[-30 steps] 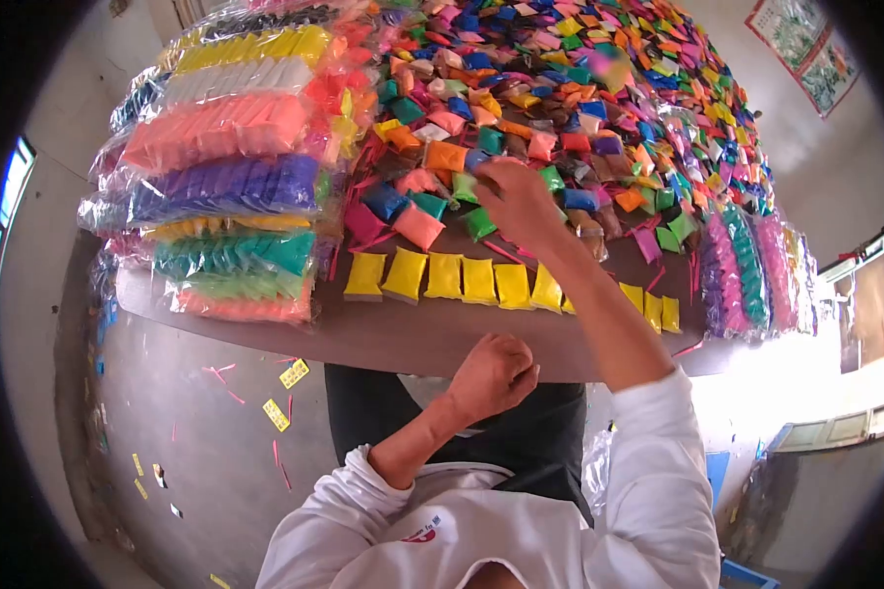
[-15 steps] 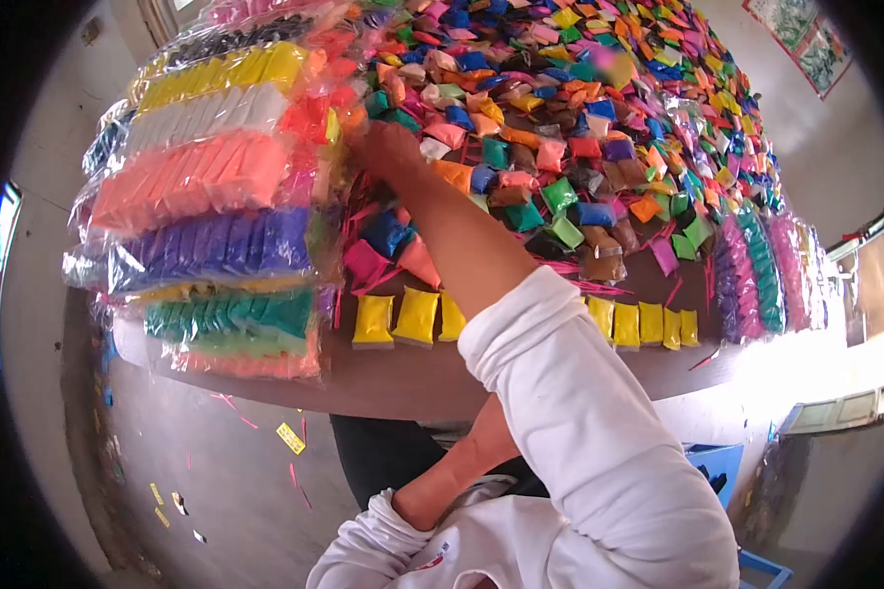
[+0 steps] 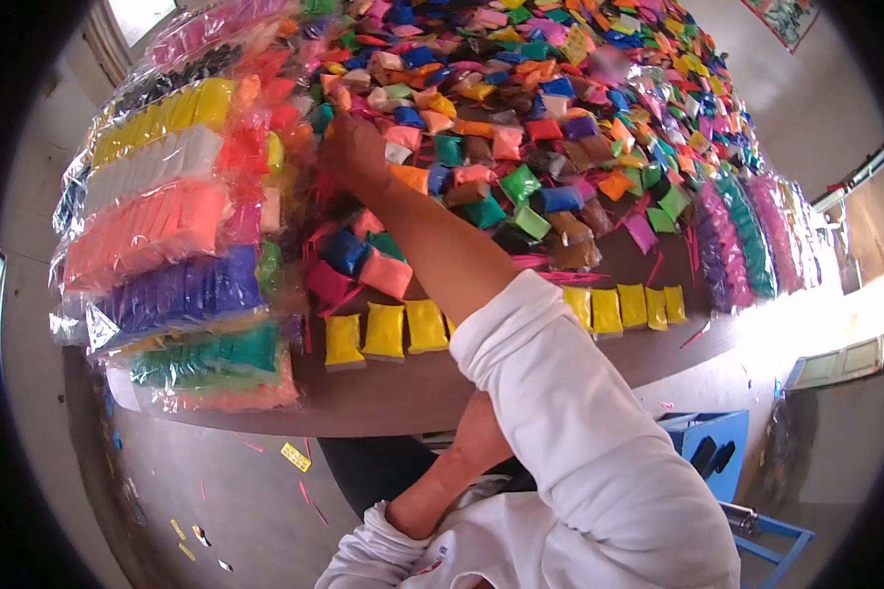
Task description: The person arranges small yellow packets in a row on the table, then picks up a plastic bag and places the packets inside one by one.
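My right hand [image 3: 356,152] reaches far across to the left side of the table, between the stacked clear bags and the pile of small packets. Its fingers look curled, but what they hold, if anything, is hidden. A white packet [image 3: 396,153] lies just beside it. Below the wrist sit a blue packet [image 3: 344,252] and a salmon packet [image 3: 385,273]. Under my right sleeve, a row of yellow packets [image 3: 384,331] lines the near edge. My left hand [image 3: 483,430] rests low by the table edge, its fingers hidden behind the right sleeve.
Clear bags of same-coloured packets [image 3: 147,231] are stacked at the left. A wide pile of mixed packets [image 3: 521,108] covers the table's far side. More filled bags [image 3: 742,240] stand at the right. Pink strips lie among the packets. A blue stool [image 3: 722,452] is at lower right.
The camera view has shifted, so the table and bags sit further left and lower at the front. My right hand stays beside the same white packet; my left hand has barely moved.
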Available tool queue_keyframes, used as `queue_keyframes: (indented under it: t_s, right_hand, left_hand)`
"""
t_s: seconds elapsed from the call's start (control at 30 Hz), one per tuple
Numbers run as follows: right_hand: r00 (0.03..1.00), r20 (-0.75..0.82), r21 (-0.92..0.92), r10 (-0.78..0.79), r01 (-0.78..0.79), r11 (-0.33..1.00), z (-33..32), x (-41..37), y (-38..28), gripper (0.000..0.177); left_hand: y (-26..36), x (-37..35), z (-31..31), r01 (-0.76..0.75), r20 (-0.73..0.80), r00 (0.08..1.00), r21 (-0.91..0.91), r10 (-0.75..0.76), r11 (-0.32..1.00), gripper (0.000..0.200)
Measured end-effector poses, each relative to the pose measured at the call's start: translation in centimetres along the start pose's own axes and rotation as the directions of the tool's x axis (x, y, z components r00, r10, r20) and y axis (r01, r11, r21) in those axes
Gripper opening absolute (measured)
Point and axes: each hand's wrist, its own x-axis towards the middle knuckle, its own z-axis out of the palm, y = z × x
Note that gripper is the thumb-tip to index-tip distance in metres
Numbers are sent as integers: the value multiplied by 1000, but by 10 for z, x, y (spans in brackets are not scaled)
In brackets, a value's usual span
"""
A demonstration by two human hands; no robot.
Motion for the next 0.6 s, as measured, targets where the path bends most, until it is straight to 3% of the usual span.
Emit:
queue_keyframes:
  t_s: [0.07,0.1,0.13,0.17,0.23,0.3,0.33,0.4,0.47,0.53,0.6]
  right_hand:
    - [994,-83,103,71,-62,993,-30,9,-11,27]
    - [989,-72,272,126,-102,957,-49,9,-11,22]
    - [960,134,543,246,-279,792,-81,2,-14,23]
    - [888,362,714,284,-460,528,-119,-9,-22,25]
    - [808,474,775,350,-572,270,-182,-41,-30,19]
    - [777,530,780,340,-604,164,-237,-84,-26,17]
    - [759,523,775,388,-612,154,-260,-108,-26,17]
    - [723,554,699,413,-673,241,-306,-155,-17,19]
    - [747,511,689,426,-652,316,-337,-205,-9,20]
    - [742,487,678,462,-654,335,-356,-250,-11,20]
    - [723,470,680,506,-662,315,-366,-279,-18,19]
  left_hand:
    - [10,10,-4,-209,9,976,320,217,924,19]
    - [16,17,-8,-322,69,941,493,333,808,12]
    - [33,17,-11,-369,94,920,531,380,763,8]
    - [33,16,-12,-359,98,927,504,361,785,7]
    - [34,13,-13,-350,66,931,435,359,829,7]
    - [21,8,-10,-243,-60,960,305,273,921,11]
    - [18,6,-8,-184,-117,970,227,214,956,14]
    - [21,6,-12,-75,-51,996,28,76,997,24]
    - [23,7,-9,15,-91,996,-58,-20,998,32]
    - [22,9,-10,-132,-53,989,45,134,990,35]
    - [27,8,-9,-130,-52,989,152,139,980,37]
